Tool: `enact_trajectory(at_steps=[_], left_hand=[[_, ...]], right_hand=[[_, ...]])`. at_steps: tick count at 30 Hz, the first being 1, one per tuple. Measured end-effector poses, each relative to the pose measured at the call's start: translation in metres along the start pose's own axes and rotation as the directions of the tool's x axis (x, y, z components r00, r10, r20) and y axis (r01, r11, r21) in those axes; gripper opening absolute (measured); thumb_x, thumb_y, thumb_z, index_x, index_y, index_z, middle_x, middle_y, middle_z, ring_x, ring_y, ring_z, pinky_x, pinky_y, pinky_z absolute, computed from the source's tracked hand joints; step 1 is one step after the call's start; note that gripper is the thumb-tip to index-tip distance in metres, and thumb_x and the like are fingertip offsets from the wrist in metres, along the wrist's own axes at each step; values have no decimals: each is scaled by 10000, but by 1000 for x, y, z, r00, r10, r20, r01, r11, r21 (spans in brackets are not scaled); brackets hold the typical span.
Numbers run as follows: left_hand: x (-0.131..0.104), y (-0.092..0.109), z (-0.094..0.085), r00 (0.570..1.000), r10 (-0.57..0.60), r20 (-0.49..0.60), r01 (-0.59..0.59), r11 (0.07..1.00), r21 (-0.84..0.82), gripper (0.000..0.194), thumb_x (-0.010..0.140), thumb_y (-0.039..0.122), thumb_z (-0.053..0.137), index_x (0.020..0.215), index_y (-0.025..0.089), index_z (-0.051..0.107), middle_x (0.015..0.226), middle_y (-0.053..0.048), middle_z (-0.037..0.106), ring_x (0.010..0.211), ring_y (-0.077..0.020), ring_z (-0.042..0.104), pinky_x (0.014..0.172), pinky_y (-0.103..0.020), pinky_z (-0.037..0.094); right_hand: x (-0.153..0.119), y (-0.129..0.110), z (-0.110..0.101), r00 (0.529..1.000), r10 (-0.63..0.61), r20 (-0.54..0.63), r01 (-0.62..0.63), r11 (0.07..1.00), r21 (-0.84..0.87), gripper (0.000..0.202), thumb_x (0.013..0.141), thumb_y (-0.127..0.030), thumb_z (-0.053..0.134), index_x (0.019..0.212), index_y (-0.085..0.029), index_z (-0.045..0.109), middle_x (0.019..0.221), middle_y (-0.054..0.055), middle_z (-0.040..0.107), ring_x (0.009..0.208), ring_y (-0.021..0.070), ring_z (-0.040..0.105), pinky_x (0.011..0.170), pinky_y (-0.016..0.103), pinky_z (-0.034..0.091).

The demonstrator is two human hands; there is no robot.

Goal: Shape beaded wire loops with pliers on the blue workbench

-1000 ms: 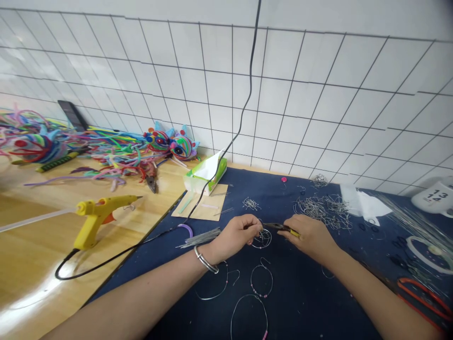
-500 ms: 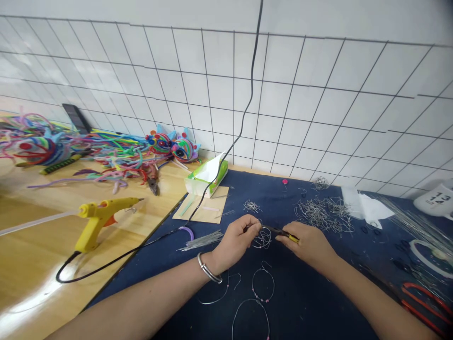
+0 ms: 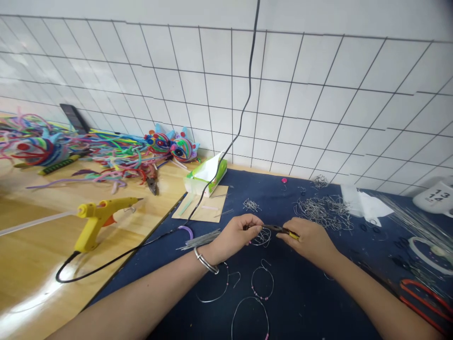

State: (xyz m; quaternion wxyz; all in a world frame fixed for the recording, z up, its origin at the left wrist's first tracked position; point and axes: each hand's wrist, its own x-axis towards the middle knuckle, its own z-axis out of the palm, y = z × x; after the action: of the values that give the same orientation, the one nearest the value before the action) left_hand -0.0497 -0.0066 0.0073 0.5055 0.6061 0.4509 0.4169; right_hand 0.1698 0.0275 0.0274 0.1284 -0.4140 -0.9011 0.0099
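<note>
My right hand [image 3: 307,238] is closed round the yellow handles of a pair of pliers [image 3: 275,228], whose dark jaws point left. At the tip of those jaws, my left hand [image 3: 240,234] pinches a thin wire piece, mostly hidden by the fingers. Just below the pliers shows a tangled wire ring [image 3: 261,237] with pink beads; whether it hangs from the fingers or lies on the cloth I cannot tell. Nearer me on the dark blue cloth lie a beaded wire hoop [image 3: 263,283], a larger wire hoop [image 3: 250,321] and an open curved wire [image 3: 221,295].
Behind my hands lie a big heap of bent wires [image 3: 323,212] and a smaller pile [image 3: 251,205]. Straight wires [image 3: 202,239] rest beside my left wrist. A yellow glue gun [image 3: 97,222], tissue box [image 3: 205,179], black cord [image 3: 242,123], red-handled scissors [image 3: 421,295] and mug [image 3: 434,198] surround the area.
The pliers' jaws have turned slightly and show more between my hands. The wire ring beneath them has shifted a little. Both hands keep their grips.
</note>
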Motion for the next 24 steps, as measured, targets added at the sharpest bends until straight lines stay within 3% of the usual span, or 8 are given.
enact_trajectory(at_steps=[7,13,24], left_hand=[[-1,3,-2,999,38,37,-38,999,-6,230,830,349,489,836,135,574,648,19,488,538,-74,423,525,-201,353],[-1,2,0,998,55,-12,-55,998,-6,294,865,398,423,850,137,555,691,4,518,569,-83,453,550,-209,377],[-6,6,-2,973,202,-113,-168,953,252,286,897,347,379,733,150,506,633,27,450,580,-83,417,556,-198,348]], right_hand=[[0,0,-2,1000,-3,-7,3,1000,26,269,833,-452,463,803,-226,605,715,22,590,680,144,545,602,244,371],[0,-1,0,1000,-19,-13,19,1000,22,271,834,-447,466,783,-218,601,701,17,582,669,136,539,600,235,371],[1,-5,-7,1000,-11,8,10,996,85,222,823,-426,498,817,-225,594,742,2,575,688,131,530,619,239,390]])
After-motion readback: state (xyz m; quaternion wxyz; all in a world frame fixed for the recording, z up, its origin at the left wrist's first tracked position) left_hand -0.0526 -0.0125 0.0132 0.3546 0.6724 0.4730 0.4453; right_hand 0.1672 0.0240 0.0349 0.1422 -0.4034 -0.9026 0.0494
